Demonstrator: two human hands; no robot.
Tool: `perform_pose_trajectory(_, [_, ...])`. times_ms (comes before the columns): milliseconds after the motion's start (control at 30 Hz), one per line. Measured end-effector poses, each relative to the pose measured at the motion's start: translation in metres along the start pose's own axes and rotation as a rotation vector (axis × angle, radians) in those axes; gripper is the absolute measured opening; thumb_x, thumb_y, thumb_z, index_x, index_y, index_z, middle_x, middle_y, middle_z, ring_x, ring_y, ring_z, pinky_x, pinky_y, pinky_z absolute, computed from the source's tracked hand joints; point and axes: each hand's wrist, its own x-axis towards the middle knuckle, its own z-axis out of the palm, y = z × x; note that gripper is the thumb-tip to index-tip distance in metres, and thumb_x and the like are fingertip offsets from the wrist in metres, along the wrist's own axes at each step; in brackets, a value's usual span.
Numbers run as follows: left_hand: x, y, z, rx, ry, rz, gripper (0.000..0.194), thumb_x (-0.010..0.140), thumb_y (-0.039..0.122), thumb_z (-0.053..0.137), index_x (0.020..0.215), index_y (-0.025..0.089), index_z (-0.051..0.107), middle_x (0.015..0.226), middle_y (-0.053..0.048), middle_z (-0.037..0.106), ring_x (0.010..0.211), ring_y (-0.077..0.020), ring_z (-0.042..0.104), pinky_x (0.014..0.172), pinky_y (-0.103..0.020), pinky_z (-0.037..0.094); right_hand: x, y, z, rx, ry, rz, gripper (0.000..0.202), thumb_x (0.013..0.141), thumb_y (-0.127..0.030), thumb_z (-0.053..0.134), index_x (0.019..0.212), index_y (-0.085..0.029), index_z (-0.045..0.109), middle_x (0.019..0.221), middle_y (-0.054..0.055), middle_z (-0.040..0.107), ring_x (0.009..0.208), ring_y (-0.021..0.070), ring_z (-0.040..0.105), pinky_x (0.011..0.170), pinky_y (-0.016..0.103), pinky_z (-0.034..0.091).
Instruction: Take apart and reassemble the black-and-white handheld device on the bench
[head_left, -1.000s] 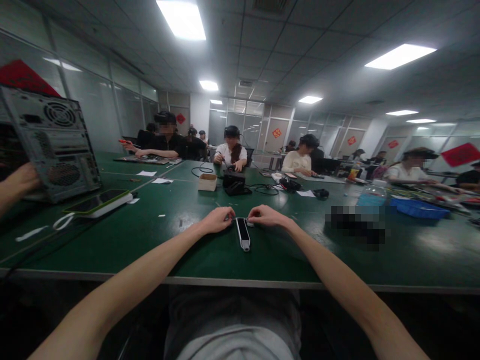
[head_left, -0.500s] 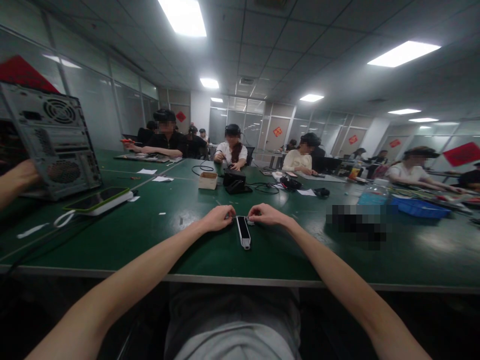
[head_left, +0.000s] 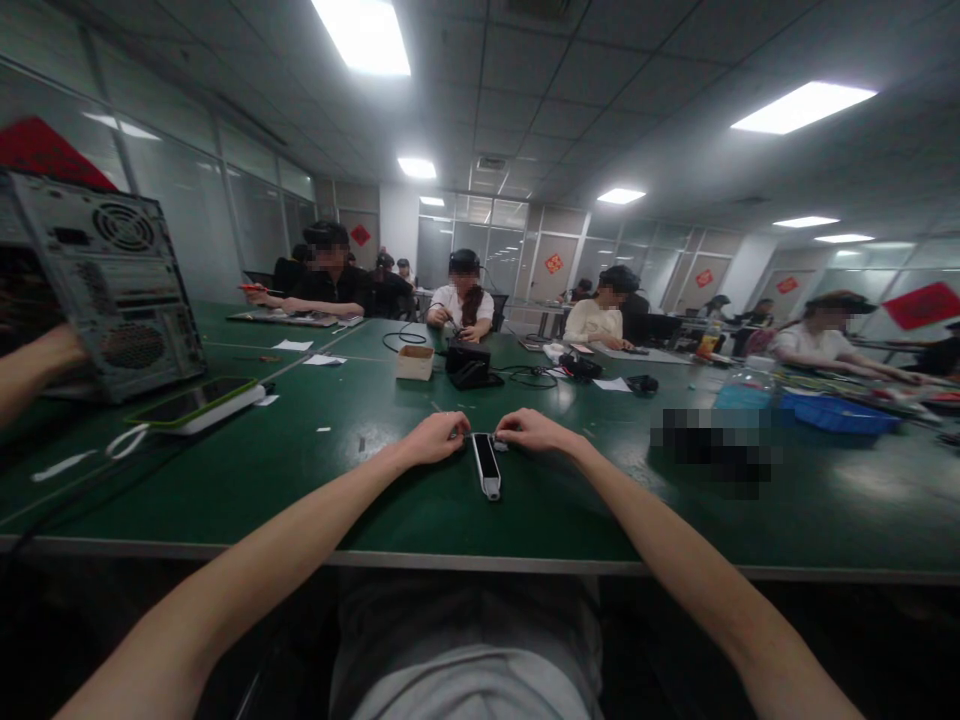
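Observation:
A slim white device with a black face (head_left: 487, 462) lies on the green table (head_left: 420, 515), its narrow tip toward the front edge. Beside its far left end is my left hand (head_left: 439, 437), fingers pinched together on something too small to make out. My right hand (head_left: 529, 430) is closed in the same way by the far right end, and a small greyish piece (head_left: 501, 447) shows under its fingertips. Both hands rest low over the table, one on each side of the device.
A computer case (head_left: 112, 285) and a green-edged device (head_left: 191, 402) stand at the left, with another person's arm by the case. Farther back are a small box (head_left: 415, 362) and a black device (head_left: 469, 362). At the right are a bottle (head_left: 748, 385) and a blue tray (head_left: 840, 410).

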Motion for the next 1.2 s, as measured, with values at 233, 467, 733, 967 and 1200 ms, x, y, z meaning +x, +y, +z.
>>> perform_pose_trajectory(233, [-0.0001,0.0005,-0.0007,0.002,-0.006,-0.006,0.022,0.079,0.016,0.05,0.099,0.016,0.059,0.085,-0.003,0.064,0.072,-0.0139,0.059,0.065,-0.022,0.044,-0.0007,-0.0008,-0.0004,0.019,0.028,0.017,0.025,0.082,-0.035,0.055,0.094,-0.016,0.066,0.088,0.004,0.068,0.076,0.0147,0.06,0.066,0.023,0.044])
perform_pose_trajectory(467, [0.0004,-0.0018,0.0005,-0.005,-0.005,0.008,0.021,0.079,0.016,0.049,0.099,0.016,0.058,0.085,-0.003,0.064,0.071,-0.0141,0.059,0.064,-0.023,0.043,-0.0017,-0.0026,-0.0018,0.064,-0.024,0.03,0.027,0.082,-0.036,0.055,0.095,-0.017,0.068,0.09,0.005,0.068,0.08,0.0156,0.061,0.07,0.024,0.045])
perform_pose_trajectory(733, [0.0,-0.0012,0.0001,-0.002,-0.002,0.005,0.021,0.079,0.017,0.05,0.098,0.016,0.059,0.084,-0.003,0.064,0.071,-0.0146,0.058,0.064,-0.023,0.043,-0.0012,-0.0024,-0.0014,0.024,0.01,0.037,0.028,0.076,-0.032,0.06,0.098,-0.016,0.066,0.087,0.004,0.067,0.076,0.0148,0.059,0.067,0.023,0.044])
perform_pose_trajectory(967, [0.0002,-0.0015,0.0009,0.004,0.01,0.022,0.021,0.079,0.016,0.05,0.098,0.016,0.059,0.085,-0.003,0.064,0.072,-0.0141,0.058,0.065,-0.023,0.043,-0.0012,-0.0026,-0.002,-0.003,0.024,0.032,0.025,0.082,-0.033,0.052,0.092,-0.015,0.068,0.087,0.005,0.068,0.076,0.0148,0.06,0.067,0.023,0.043])
perform_pose_trajectory(1200, [0.0001,-0.0004,-0.0005,-0.003,-0.008,0.006,0.021,0.08,0.016,0.05,0.099,0.016,0.059,0.086,-0.003,0.064,0.072,-0.014,0.058,0.064,-0.022,0.043,-0.0009,-0.0053,-0.0027,-0.061,0.058,0.033,0.023,0.081,-0.029,0.052,0.092,-0.017,0.068,0.089,0.004,0.068,0.078,0.015,0.06,0.07,0.023,0.044])
